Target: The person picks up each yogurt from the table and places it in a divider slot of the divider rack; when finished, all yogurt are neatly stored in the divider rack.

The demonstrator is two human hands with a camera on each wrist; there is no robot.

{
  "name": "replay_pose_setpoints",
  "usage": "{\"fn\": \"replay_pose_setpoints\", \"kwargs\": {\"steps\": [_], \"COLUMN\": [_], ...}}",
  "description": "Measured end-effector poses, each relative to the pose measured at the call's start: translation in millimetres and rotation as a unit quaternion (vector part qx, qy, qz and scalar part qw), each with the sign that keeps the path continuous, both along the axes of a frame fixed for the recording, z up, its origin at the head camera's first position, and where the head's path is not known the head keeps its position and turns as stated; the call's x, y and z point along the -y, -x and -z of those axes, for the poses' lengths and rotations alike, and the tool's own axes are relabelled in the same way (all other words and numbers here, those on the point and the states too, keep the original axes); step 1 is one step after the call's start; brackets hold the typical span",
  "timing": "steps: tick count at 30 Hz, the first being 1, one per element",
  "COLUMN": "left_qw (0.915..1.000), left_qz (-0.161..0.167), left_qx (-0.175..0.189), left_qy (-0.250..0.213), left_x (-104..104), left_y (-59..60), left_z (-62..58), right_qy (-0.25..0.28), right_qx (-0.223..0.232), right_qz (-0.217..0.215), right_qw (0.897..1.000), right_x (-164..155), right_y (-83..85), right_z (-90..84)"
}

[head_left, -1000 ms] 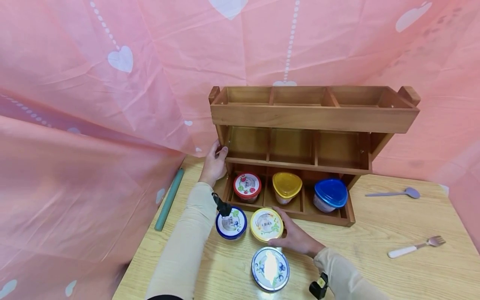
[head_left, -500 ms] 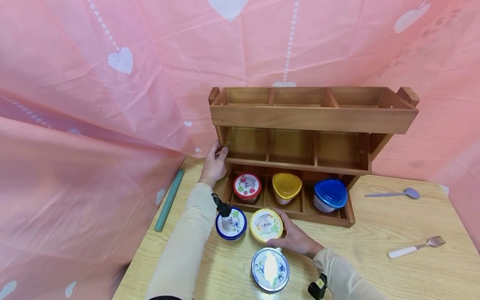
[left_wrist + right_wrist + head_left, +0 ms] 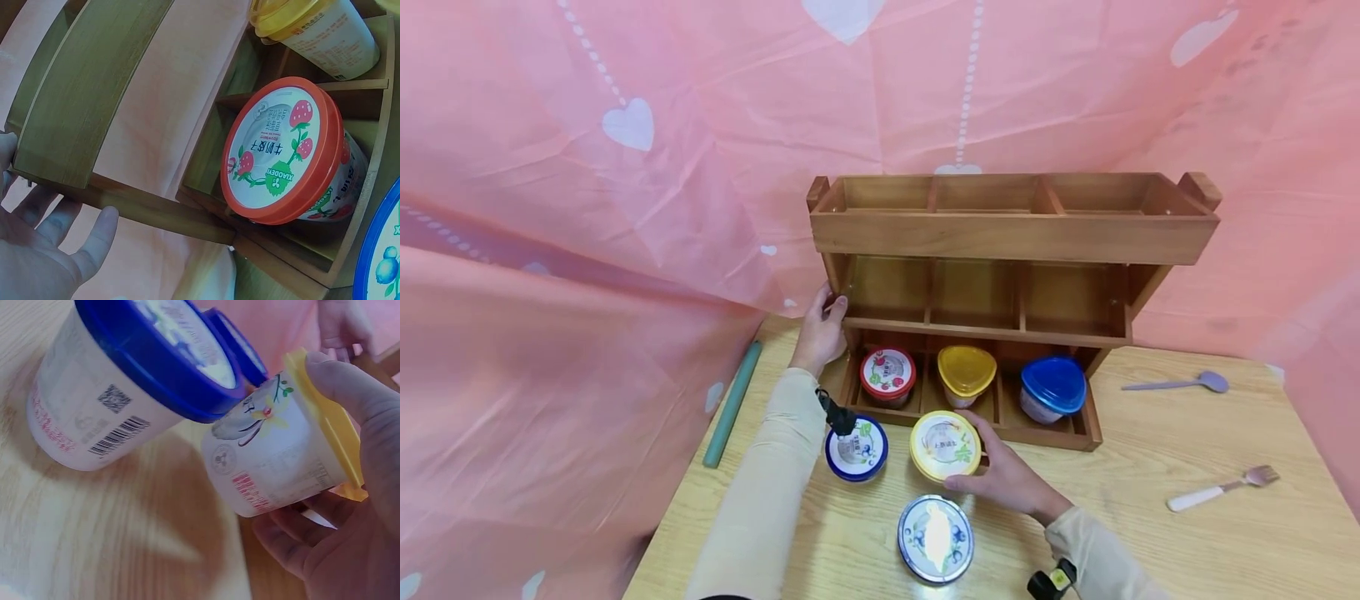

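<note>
A: And here's the right hand (image 3: 1006, 482), thumb and fingers firmly round the tub with the round yellow lid (image 3: 945, 446)!

B: A secure grip, too. The wrist view shows the thumb across the lid's rim and fingers underneath, flower picture facing the camera. Where's that tub sitting?

A: Just in front of the wooden rack (image 3: 1015, 237), facing its bottom row's middle compartment. Whether its base touches the table (image 3: 1120, 542), I can't tell.

B: Over to the left hand (image 3: 820, 335): it's at the rack's left end, fingers against the wood. Gripping or merely resting there? I can't tell you.

A: Now the bottom row: red-lidded strawberry tub (image 3: 887, 373) on the left, amber-lidded cup (image 3: 967, 371) in the middle, bright blue-lidded cup (image 3: 1054, 383) on the right!

B: And out on the table, a dark-blue-rimmed tub (image 3: 856, 450) stands left of the held one, with a blueberry-patterned tub (image 3: 935, 540) nearer the person, glare across its lid.

A: Far right, a purple spoon (image 3: 1176, 383) and a white-handled fork (image 3: 1223, 488); far left, a green stick (image 3: 733, 405) by the pink cloth (image 3: 700, 192).
</note>
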State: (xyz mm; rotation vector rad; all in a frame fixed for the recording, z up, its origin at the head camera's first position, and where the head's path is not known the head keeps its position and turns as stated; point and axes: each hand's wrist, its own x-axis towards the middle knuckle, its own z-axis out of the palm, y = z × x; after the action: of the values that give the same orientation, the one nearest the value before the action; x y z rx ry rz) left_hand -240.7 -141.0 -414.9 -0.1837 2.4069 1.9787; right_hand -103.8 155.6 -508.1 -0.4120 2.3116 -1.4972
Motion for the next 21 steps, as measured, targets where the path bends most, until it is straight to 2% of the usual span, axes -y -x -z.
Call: {"fn": "replay_pose_setpoints", "kwargs": {"steps": [7, 12, 16, 21], "left_qw": [1.0, 0.9999, 0.9999, 0.9998], "left_qz": [0.002, 0.001, -0.001, 0.003], "left_qx": [0.0, -0.002, -0.002, -0.003], "left_qy": [-0.008, -0.012, -0.016, -0.019], "left_x": [1, 2, 2, 1], "left_y": [0.8, 1.7, 2.0, 0.9], "left_z": [0.8, 1.5, 1.3, 0.1], "right_qy": [-0.032, -0.05, -0.043, -0.015], "right_qx": [-0.024, -0.049, -0.077, -0.098], "right_qz": [0.04, 0.063, 0.071, 0.087], "right_qw": [0.998, 0.996, 0.994, 0.991], "right_x": [-18, -33, -42, -49], "right_y": [-14.6, -20.3, -24.0, -26.5], "right_z": [-22.1, -28.3, -33.3, -49.0]}}
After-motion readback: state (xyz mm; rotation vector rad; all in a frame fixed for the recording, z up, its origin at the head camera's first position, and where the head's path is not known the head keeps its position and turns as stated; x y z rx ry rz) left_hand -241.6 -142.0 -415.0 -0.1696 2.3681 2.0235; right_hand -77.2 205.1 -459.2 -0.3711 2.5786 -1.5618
